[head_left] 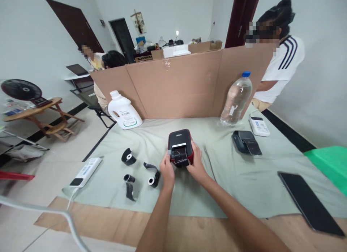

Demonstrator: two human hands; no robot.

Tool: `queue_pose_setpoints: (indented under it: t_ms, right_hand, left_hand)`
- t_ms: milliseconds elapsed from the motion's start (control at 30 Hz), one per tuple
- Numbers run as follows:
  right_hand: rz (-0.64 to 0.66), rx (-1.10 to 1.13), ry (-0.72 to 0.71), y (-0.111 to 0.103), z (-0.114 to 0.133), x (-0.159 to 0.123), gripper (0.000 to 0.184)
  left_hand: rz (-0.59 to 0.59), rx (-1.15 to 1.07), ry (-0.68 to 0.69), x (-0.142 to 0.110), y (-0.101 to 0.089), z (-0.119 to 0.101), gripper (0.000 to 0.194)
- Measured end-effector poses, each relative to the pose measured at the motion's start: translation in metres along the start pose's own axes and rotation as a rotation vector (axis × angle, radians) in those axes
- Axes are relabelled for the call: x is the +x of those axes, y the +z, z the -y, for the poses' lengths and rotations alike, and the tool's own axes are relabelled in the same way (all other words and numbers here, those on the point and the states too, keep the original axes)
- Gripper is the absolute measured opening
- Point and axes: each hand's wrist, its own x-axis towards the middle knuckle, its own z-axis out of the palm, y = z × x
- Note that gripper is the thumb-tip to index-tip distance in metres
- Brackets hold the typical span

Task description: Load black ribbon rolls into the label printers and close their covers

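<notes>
A black and red portable label printer (180, 139) is held between my two hands at the middle of the cloth-covered table. A strip of black paper (181, 156) sticks out of its near side. My left hand (167, 169) grips the left side, and my right hand (197, 161) wraps round the right side. To the left lie three partly unwound rolls of black paper: one farther back (129, 157), one nearest my left hand (152, 181) and one toward the front (129, 185). Whether the printer touches the cloth is hard to tell.
A second dark printer (245, 141) with a black strip lies at the right. Behind are a white jug (124, 112), a water bottle (235, 100) and a cardboard screen (176, 89). White power banks lie left (86, 172) and right (259, 126); a dark tablet (309, 201) lies front right. People sit beyond.
</notes>
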Motion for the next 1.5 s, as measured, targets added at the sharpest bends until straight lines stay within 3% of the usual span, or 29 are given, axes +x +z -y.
queue_pose_setpoints:
  t_ms: [100, 467, 800, 1167, 1333, 1500]
  right_hand:
    - [-0.027, 0.044, 0.033, 0.008, 0.0, -0.013, 0.091]
    - [-0.031, 0.088, 0.082, 0.018, -0.004, -0.033, 0.086]
    - [0.0, 0.121, 0.071, 0.009, 0.0, -0.03, 0.085]
    - [-0.065, 0.027, 0.029, 0.009, -0.009, -0.031, 0.086]
    - [-0.005, -0.072, 0.008, 0.001, -0.006, -0.027, 0.101]
    - [0.041, -0.124, -0.001, -0.005, -0.005, -0.026, 0.099]
  left_hand:
    - [-0.066, 0.025, 0.007, -0.001, -0.002, 0.002, 0.048]
    - [-0.114, -0.033, 0.014, -0.01, -0.009, 0.005, 0.045]
    - [-0.106, -0.135, -0.023, -0.011, -0.011, -0.004, 0.041]
    - [-0.037, -0.368, -0.134, 0.005, -0.009, -0.011, 0.029]
    - [0.015, -0.411, -0.243, 0.01, -0.01, -0.017, 0.034]
    - [0.025, -0.417, -0.248, 0.014, -0.01, -0.02, 0.035]
